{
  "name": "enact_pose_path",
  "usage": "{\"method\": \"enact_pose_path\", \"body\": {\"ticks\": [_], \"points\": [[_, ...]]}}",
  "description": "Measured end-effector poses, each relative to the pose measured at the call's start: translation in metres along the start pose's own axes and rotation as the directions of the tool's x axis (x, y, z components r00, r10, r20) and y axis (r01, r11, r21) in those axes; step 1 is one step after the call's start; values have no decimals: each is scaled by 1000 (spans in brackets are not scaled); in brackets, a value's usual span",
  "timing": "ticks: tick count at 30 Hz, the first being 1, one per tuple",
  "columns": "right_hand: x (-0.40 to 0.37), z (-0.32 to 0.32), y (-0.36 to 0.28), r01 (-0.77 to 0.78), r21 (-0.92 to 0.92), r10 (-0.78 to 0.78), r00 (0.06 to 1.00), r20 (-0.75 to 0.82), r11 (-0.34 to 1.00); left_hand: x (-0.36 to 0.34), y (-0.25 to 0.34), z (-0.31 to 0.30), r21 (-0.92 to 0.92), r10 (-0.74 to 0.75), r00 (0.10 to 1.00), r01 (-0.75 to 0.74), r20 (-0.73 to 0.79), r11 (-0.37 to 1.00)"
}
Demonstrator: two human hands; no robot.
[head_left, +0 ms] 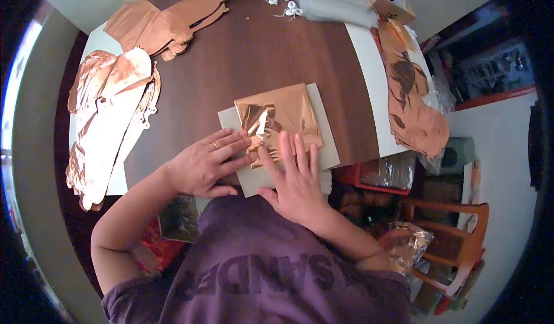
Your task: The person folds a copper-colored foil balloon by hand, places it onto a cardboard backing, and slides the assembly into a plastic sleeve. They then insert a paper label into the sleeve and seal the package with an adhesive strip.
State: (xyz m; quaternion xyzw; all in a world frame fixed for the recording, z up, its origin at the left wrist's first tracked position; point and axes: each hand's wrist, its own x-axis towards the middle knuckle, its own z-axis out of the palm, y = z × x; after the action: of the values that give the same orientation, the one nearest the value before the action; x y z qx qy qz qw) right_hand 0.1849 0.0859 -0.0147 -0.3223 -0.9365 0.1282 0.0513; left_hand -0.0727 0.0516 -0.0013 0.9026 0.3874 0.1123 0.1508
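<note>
Folded copper-coloured foil (pixel 297 107) on pale card (pixel 326 133), pressed by left hand (pixel 199 165) and right hand (pixel 300 194), both open, nothing gripped; judged light, slippery, crease-prone, best lifted by opposite edges.

The surface (pixel 300 52) is dark brown with a fine wood grain. The foil balloons (pixel 121 87) are shiny copper. The shirt (pixel 259 266) is purple, with darker letters.

Left-side glare, dark curved fisheye edges.
</note>
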Motion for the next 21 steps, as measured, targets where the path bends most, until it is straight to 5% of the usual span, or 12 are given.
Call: {"method": "enact_pose_path", "body": {"ticks": [6,9,12,17,21], "points": [[2,-6,-4,-37,-19,38,998,54,999,16,9,-7,82,-87,979,104,-186,991],[3,-6,-4,-55,-38,59,991,119,998,43,11,4,75,9,916,24,-402,997],[2,-4,-2,-48,-26,51,992,116,999,52,3,17,177,-54,945,116,-321,977],[0,-2,-1,-20,-7,21,999,31,1000,39,-28,10,271,-241,852,396,-465,877],[1,-4,-2,-19,-10,20,999,36,1000,52,-28,-5,186,-298,828,425,-476,886]]}}
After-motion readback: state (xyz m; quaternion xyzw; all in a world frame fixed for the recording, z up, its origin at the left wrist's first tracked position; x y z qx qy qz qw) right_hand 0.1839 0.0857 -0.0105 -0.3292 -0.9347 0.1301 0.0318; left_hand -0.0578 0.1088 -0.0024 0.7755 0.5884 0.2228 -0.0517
